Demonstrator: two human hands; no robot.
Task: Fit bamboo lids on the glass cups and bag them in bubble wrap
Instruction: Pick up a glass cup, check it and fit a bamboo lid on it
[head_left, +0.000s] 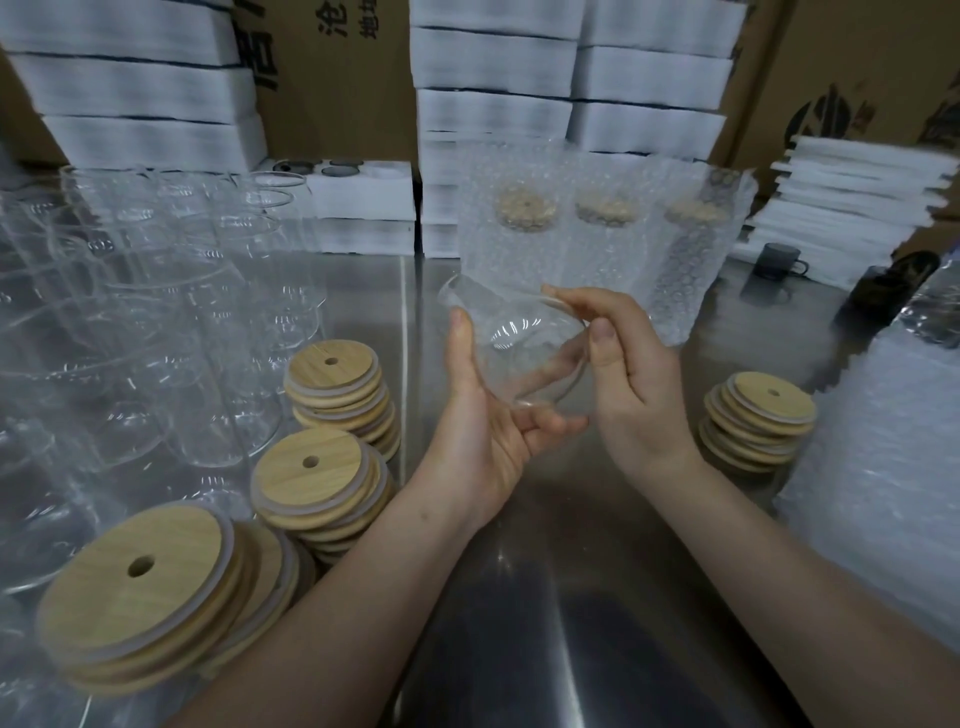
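clear glass cups (156, 322) are standing crowded at the left of the steel table (545, 597), with stacks of bamboo lids (317, 478) sitting just beside them. in the middle, one see-through glass cup (519, 338) is being held tilted above the table. the left hand (483, 431) is curling its thumb and fingers round the cup's left side. the right hand (634, 384) is pinching its right rim. more lids (763, 410) are sitting further right.

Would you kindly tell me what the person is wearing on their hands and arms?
Nothing shows: the left hand and right hand wear no gloves, rings or watch, and no sleeve is in view on either arm.
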